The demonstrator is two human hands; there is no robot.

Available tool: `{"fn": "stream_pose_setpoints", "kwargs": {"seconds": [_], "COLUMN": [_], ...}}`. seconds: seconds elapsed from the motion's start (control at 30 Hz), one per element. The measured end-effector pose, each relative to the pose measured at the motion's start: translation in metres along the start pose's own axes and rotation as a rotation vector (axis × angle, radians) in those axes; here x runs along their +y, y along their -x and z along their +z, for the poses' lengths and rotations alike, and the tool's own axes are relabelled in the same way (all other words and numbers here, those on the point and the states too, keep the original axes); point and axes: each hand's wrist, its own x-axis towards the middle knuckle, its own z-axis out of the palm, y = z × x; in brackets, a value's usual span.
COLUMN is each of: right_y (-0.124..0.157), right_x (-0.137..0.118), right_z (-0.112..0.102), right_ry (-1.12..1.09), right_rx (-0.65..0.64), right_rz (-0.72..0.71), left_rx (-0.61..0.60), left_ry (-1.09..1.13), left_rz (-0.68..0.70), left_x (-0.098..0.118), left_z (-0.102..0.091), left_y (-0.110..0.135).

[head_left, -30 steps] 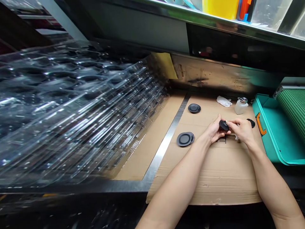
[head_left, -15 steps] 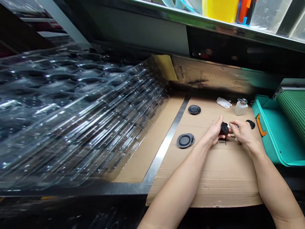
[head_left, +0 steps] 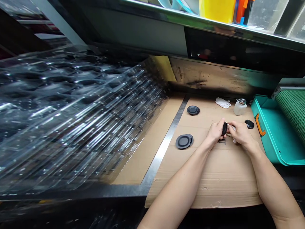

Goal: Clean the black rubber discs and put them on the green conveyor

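Black disc [head_left: 224, 128] stands on edge between the hands, above the middle of the cardboard [head_left: 214, 178]. Left hand [head_left: 215, 132]: grip closed around it. Right hand [head_left: 241, 133]: narrow grip on a pale piece [head_left: 231, 128] against its face. Loose on the cardboard: disc [head_left: 193, 110], disc [head_left: 184, 141], and disc [head_left: 249, 124] near the right edge. Blister trays [head_left: 71, 111] stacked left; contents lost in glare.

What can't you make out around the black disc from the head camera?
Head view:
black disc: mostly hidden by the left hand
pale item: hidden by the right hand
yellow container: cut off by top edge
clear plastic trays: count lost in glare
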Motion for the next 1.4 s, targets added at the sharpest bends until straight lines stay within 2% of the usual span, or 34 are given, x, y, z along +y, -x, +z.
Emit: {"fn": "stream_pose_setpoints", "kwargs": {"seconds": [0.23,0.47,0.67,0.93,1.13,1.4], "right_y": [0.003,0.002,0.002,0.002,0.003,0.004], "right_x": [0.004,0.002,-0.003,0.002,-0.007,-0.014], "right_z": [0.0,-0.004,0.003,0.003,0.004,0.006], "right_ry": [0.046,-0.014,0.017,0.138,0.316,0.39], "right_rx": [-0.032,0.114,0.0,0.009,-0.006,0.021], "right_rz": [0.005,-0.105,-0.103,-0.036,-0.03,-0.011], "left_rx": [0.037,0.105,0.097,0.1,0.093,0.072], "left_ry": [-0.057,-0.063,-0.099,-0.181,-0.181,-0.171], "left_rz": [0.05,0.042,0.064,0.097,0.108,0.179], "left_x": [-0.006,-0.007,-0.008,-0.005,0.0,-0.009], "left_z": [-0.001,0.001,0.001,0.002,0.004,0.001], "left_y": [-0.003,-0.002,-0.002,0.001,0.007,0.003]}}
